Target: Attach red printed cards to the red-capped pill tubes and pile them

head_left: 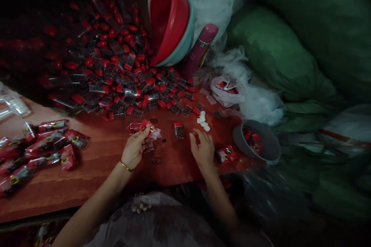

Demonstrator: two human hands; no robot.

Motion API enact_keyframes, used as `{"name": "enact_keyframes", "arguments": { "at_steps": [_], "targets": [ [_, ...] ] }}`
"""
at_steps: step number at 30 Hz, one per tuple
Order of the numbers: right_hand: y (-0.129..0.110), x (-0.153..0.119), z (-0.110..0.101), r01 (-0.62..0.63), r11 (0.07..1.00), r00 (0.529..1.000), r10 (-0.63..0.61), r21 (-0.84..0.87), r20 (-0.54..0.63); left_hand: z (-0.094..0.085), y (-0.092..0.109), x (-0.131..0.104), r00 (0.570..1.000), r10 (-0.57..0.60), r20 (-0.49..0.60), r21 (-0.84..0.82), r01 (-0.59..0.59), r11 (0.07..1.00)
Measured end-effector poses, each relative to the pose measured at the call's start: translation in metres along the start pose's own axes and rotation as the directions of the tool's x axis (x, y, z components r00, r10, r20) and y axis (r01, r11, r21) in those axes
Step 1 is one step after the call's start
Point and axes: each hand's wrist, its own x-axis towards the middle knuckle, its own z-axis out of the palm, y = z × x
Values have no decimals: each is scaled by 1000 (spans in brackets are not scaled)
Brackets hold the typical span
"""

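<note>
My left hand (pixel 133 149), with a gold bangle at the wrist, pinches several red printed packets (pixel 150 128) over the red table (pixel 116 154). My right hand (pixel 203 147) holds nothing I can see; its fingers are apart, just below a small cluster of white round pieces (pixel 203 120). Between the hands lies one clear container with a red cap (pixel 178 130). A red packet (pixel 226 154) rests to the right of my right hand.
A big heap of red-capped containers (pixel 127 92) covers the back left. Filled packets (pixel 43 144) lie at left. Red basin (pixel 171 19), purple bottle (pixel 199 50) and plastic bags (pixel 227 90) stand behind. A grey bowl (pixel 272 150) sits at right, near green sacks (pixel 272 50).
</note>
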Motion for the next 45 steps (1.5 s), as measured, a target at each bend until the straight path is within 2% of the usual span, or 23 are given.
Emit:
{"name": "enact_keyframes", "arguments": {
  "at_steps": [2,3,5,7,9,11,14,17,20,26,31,36,40,45],
  "targets": [
    [-12,-1,1,-147,987,988,150,-60,38,2,-2,-1,1000,-17,11,4,17,1000],
    [-20,2,4,-182,978,979,190,-105,72,4,-2,-3,1000,-22,17,7,22,1000],
    [-34,9,11,-194,966,969,215,-168,118,6,0,-6,999,-29,28,13,29,1000],
    [-43,17,17,-185,973,969,204,-137,142,6,3,-11,999,-29,39,8,29,1000],
    [-45,19,19,-208,978,965,204,4,162,3,7,-14,998,-38,52,2,38,999],
    [-43,16,13,-262,930,955,211,256,209,1,8,-15,997,-40,60,-1,41,999],
    [-42,1,-9,-303,711,943,129,634,307,-1,7,-16,997,-26,77,19,25,1000],
    [-48,-14,-35,-293,535,946,39,793,323,4,1,-16,994,0,110,58,-7,998],
    [-56,-19,-49,-322,469,935,20,822,355,9,-3,-19,992,51,112,112,-64,992],
    [-62,-14,-40,-387,483,897,2,785,442,8,-5,-25,978,152,146,207,-180,962],
    [-66,-18,-28,-380,452,911,30,808,411,7,-6,-26,957,230,176,202,-264,943],
    [-75,-19,-25,-356,461,930,92,813,355,11,-12,-26,949,238,208,176,-275,945],
    [-83,-17,-26,-317,507,946,109,801,306,10,-21,-22,949,218,227,156,-256,954],
    [-93,-19,-14,-288,551,956,210,784,203,12,-31,-19,974,184,135,147,-203,968]
  ]
}}
